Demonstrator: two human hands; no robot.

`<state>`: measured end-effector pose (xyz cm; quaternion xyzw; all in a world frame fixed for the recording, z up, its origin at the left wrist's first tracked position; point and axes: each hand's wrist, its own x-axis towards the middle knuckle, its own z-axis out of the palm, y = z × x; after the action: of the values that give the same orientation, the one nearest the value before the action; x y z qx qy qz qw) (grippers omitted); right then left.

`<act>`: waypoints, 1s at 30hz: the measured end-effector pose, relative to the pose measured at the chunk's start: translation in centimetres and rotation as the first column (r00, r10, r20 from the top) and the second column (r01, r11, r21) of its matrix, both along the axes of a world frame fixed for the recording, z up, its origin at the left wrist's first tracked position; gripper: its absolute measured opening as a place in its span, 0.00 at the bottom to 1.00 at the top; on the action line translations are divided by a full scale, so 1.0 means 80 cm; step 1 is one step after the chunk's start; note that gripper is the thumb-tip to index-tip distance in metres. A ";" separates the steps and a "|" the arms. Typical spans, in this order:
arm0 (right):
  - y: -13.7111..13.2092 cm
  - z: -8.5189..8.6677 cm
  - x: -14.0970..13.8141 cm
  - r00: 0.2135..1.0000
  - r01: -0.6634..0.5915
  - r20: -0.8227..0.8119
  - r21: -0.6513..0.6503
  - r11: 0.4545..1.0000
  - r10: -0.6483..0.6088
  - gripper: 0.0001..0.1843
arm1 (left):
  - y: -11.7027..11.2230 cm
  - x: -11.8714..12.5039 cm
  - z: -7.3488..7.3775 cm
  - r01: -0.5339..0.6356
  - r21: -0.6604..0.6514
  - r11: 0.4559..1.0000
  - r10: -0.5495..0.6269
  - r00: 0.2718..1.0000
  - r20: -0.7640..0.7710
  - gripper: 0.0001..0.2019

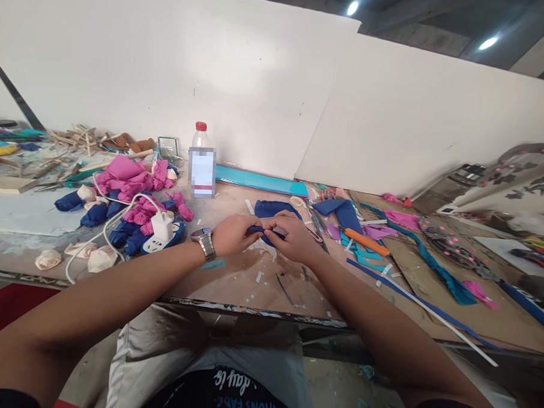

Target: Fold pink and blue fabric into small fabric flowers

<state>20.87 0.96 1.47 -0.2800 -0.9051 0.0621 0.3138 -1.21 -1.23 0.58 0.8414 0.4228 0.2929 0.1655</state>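
Note:
Both of my hands meet over the middle of the wooden worktable [232, 280]. My left hand [233, 233], with a wristwatch on its wrist, and my right hand [293, 236] pinch a small rolled piece of dark blue fabric [258, 230] between their fingertips. Just behind the hands lies a larger dark blue fabric piece [274, 208]. A bit of white material [261, 247] lies under the hands.
A plastic bottle [201, 165] with a red cap stands behind. Pink and blue fabric flowers [128, 189] and a white power strip with a charger [162, 230] lie to the left. An orange cutter [366, 241], teal strips and blue strips lie to the right. White boards back the table.

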 end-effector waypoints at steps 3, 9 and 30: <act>0.000 0.000 0.000 1.000 0.006 -0.009 0.007 1.000 -0.006 0.07 | 0.001 0.000 -0.001 -0.010 -0.009 1.000 0.010 1.000 -0.008 0.08; -0.001 0.001 0.000 1.000 0.004 -0.008 0.025 1.000 -0.004 0.08 | 0.000 -0.001 0.001 -0.010 0.002 1.000 0.010 0.999 -0.046 0.08; -0.002 0.006 0.001 0.999 -0.029 0.025 0.023 0.999 0.028 0.07 | 0.005 -0.005 -0.003 0.099 -0.081 0.992 -0.086 0.985 0.150 0.14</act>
<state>20.99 0.83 1.94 -0.2640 -0.9135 0.0526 0.3051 -1.58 -0.80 0.37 0.8284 0.3823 0.3269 0.2464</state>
